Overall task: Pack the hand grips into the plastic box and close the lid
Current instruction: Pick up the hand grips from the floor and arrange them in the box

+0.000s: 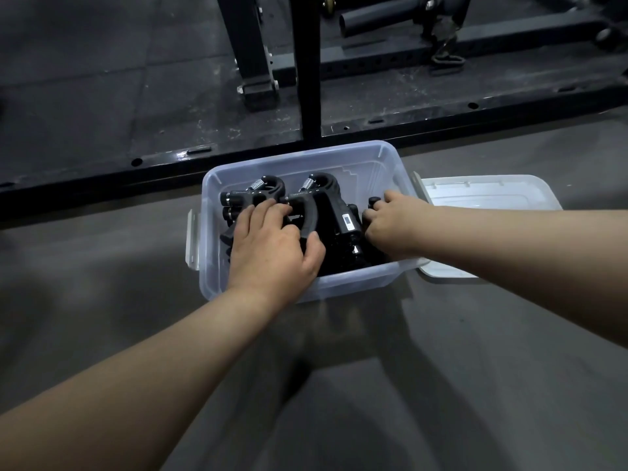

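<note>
A clear plastic box (299, 158) stands open on the grey floor. Several black hand grips (334, 212) with metal springs lie piled inside it. My left hand (272, 246) reaches into the left half and wraps around the handle of one grip. My right hand (390, 226) is inside the right end, its fingers curled on another black grip (373, 202) by the box wall. The translucent lid (492, 198) lies flat on the floor, touching the box's right side. Grips under my hands are hidden.
A black steel rack base (102, 171) runs across just behind the box, with an upright post (307, 69) rising from it. Dark rubber gym mats (102, 62) and a bar sleeve (373, 18) lie beyond. Grey latch handles sit on the box ends.
</note>
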